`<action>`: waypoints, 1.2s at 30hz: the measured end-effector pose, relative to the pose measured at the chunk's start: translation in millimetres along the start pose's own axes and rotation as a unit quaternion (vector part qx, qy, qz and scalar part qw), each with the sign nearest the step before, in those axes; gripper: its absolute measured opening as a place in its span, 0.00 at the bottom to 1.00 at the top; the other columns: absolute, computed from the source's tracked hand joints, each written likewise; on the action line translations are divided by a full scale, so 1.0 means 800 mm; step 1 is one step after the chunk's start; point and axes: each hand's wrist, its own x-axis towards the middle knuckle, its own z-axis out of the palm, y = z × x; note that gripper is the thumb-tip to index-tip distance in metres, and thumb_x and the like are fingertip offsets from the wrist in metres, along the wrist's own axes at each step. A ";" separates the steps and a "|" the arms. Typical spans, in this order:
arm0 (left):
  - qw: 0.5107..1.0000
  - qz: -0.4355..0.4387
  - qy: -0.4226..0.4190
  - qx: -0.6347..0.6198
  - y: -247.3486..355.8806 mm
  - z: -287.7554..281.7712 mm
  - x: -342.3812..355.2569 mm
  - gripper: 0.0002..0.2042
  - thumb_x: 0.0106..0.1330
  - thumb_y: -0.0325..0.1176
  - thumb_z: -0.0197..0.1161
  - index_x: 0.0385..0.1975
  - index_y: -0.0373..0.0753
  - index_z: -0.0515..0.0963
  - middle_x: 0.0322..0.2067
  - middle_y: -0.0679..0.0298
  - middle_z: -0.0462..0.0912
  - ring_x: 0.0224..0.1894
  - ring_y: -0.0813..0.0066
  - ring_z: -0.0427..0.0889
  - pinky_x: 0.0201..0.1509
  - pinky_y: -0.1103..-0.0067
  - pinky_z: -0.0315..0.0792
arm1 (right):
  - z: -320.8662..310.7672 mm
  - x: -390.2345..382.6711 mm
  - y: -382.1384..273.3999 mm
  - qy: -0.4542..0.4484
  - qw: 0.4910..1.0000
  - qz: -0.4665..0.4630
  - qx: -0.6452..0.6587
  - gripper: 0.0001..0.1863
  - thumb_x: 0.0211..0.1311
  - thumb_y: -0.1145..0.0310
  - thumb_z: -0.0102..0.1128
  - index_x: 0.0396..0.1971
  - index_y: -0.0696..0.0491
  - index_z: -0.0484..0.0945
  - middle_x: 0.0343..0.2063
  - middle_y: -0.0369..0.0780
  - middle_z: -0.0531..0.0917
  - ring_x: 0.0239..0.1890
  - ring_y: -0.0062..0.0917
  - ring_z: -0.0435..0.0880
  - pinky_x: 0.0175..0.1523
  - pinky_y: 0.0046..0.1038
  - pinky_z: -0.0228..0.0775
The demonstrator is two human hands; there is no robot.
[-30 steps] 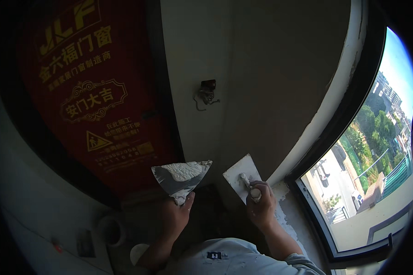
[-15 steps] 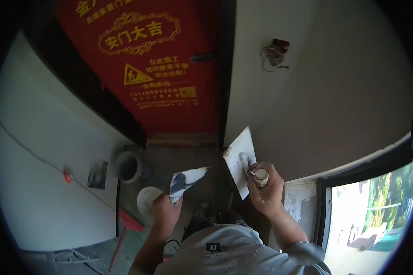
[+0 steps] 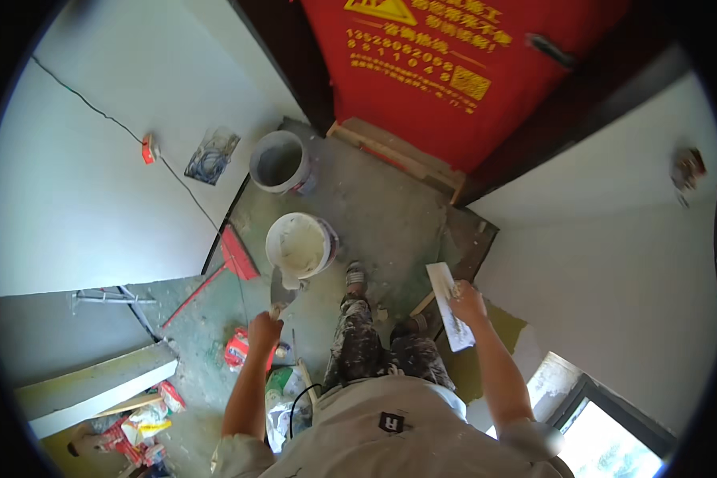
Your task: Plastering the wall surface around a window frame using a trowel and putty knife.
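My left hand [image 3: 264, 328] is closed around the handle of a putty knife [image 3: 281, 288]. Its blade points away from me and reaches the near side of a white bucket [image 3: 330, 252], with a lump of putty at its tip. Pale putty [image 3: 301, 243] fills much of that bucket. Off to the right, my right hand [image 3: 468, 303] grips a plastering trowel [image 3: 446, 301] by its handle. The trowel's long flat plate is smeared white and stands apart from the bucket.
A grey bucket [image 3: 302, 182] stands beyond the white one. Left of them are a red broom [image 3: 236, 253] and a wall box with coiled wires [image 3: 213, 156]. A red door [image 3: 422, 119] rises ahead. Bags [image 3: 139, 426] lie lower left; a window [image 3: 605, 430] is lower right.
The view has turned left and downward. My hands have moved apart; the putty knife has swung down to the white bucket, and the trowel has dropped lower.
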 end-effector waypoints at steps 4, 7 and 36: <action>0.995 -0.015 -0.017 0.100 -0.032 0.050 0.181 0.12 0.64 0.33 0.55 0.36 0.31 0.81 0.36 0.42 0.86 0.42 0.41 0.85 0.45 0.57 0.79 | 0.034 0.014 0.020 -0.044 0.996 0.049 -0.067 0.19 0.61 0.60 0.55 0.47 0.56 0.79 0.41 0.52 0.85 0.43 0.54 0.84 0.45 0.49 0.77; 0.976 0.035 0.000 0.213 -0.043 0.131 0.347 0.11 0.68 0.30 0.51 0.34 0.37 0.82 0.33 0.50 0.88 0.37 0.51 0.88 0.40 0.61 0.81 | 0.092 0.006 0.101 -0.035 0.990 0.123 -0.057 0.18 0.53 0.68 0.59 0.46 0.55 0.78 0.37 0.51 0.85 0.35 0.49 0.84 0.39 0.46 0.78; 0.905 0.242 -0.237 0.257 -0.009 0.307 0.638 0.17 0.60 0.46 0.64 0.44 0.42 0.83 0.38 0.53 0.87 0.39 0.47 0.85 0.43 0.59 0.79 | 0.251 0.063 0.065 -0.173 0.906 0.372 0.102 0.19 0.52 0.75 0.60 0.47 0.59 0.75 0.29 0.43 0.80 0.18 0.25 0.75 0.23 0.27 0.68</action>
